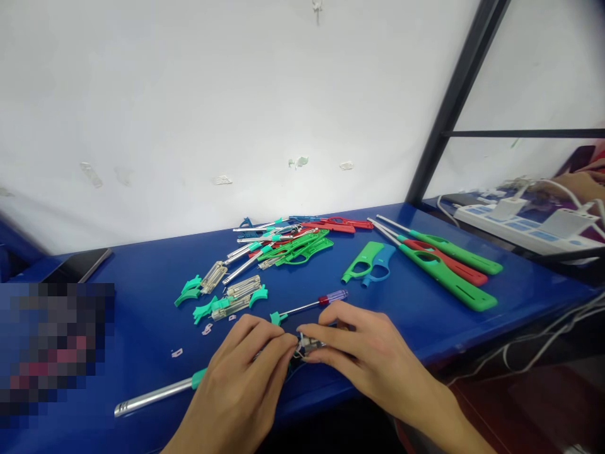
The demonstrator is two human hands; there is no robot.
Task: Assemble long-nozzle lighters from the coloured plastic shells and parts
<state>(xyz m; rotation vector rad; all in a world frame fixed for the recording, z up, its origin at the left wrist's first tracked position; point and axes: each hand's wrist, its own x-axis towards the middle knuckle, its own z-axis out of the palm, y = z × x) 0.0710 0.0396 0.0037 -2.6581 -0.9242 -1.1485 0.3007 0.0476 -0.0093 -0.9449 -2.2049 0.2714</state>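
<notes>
Though small, the silvery part [312,345] between both hands [243,372] [373,340].

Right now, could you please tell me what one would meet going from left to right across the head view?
Dark flat device, silver metal tube, left hand, right hand, rightmost red lighter handle, white power strip.

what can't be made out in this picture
All in the head view:
The silvery part pinched by the right hand: its full shape, covered by fingers.
The metal lighter tube: its inner end, behind the left hand.
The phone: its near end, masked by the pixelated patch.
The green lighter shells: their exact count, hidden by overlap.
The pink clips: fine detail, too small.
</notes>
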